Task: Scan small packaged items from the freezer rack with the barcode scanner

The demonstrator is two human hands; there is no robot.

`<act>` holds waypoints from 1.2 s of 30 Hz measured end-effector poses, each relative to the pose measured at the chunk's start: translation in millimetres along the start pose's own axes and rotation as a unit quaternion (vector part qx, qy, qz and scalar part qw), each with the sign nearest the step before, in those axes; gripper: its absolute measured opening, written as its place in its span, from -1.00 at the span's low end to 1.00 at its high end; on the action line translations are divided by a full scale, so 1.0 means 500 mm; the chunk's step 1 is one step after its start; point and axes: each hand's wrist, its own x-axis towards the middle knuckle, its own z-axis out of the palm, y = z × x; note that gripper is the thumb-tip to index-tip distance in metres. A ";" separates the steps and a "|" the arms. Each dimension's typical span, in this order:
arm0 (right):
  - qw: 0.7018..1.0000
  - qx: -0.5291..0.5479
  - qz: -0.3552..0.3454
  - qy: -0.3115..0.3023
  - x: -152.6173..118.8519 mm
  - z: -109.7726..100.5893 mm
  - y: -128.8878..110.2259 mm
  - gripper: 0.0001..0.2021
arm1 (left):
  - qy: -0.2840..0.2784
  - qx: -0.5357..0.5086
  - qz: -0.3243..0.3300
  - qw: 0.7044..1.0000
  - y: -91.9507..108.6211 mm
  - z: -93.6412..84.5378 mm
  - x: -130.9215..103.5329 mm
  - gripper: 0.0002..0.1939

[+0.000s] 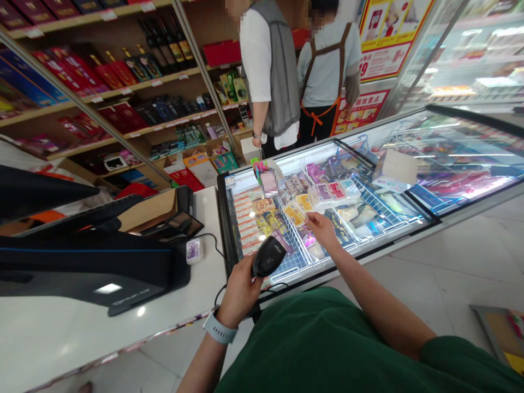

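In my left hand, fingers wrapped round its handle, is a black barcode scanner, held over the near left corner of the glass-topped freezer. A cable trails from the scanner's side toward the counter. My right hand pinches the edge of a yellow-labelled packet above the glass. Close behind it is a second yellow label. Farther right, white packs with a purple label and a red label sit side by side.
A black checkout terminal stands on the white counter, with a small purple-and-white pack beside it. Two people stand behind the freezer. Shelves of bottles and boxes line the back. A white box rests on the freezer.
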 end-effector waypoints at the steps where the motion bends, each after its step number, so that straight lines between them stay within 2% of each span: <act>1: 1.000 0.002 0.003 -0.002 0.000 0.000 -0.003 -0.64 | 0.003 0.005 0.001 1.000 0.001 -0.004 0.003 -0.51; 7: 0.999 0.023 0.018 -0.012 -0.005 0.003 -0.026 -0.58 | 0.033 0.050 0.002 0.998 0.008 -0.037 0.024 -0.56; 11: 0.999 0.036 0.026 -0.007 -0.005 0.008 -0.033 -0.56 | 0.045 0.059 -0.006 0.997 0.007 -0.043 0.033 -0.55; 18: 0.999 0.043 0.030 -0.005 0.001 0.008 -0.028 -0.56 | 0.034 0.003 -0.012 0.999 0.001 -0.016 0.044 -0.48; 23: 0.998 0.051 0.033 0.000 0.005 0.012 -0.026 -0.57 | 0.028 0.044 -0.023 0.998 -0.029 0.006 0.065 -0.57; 27: 0.998 0.058 0.035 0.003 0.012 0.020 -0.025 -0.57 | 0.040 0.077 -0.035 0.996 -0.054 0.019 0.085 -0.53; 36: 0.996 0.083 0.040 -0.002 0.011 0.021 -0.026 -0.59 | 0.050 0.041 -0.016 0.998 -0.059 0.033 0.103 -0.59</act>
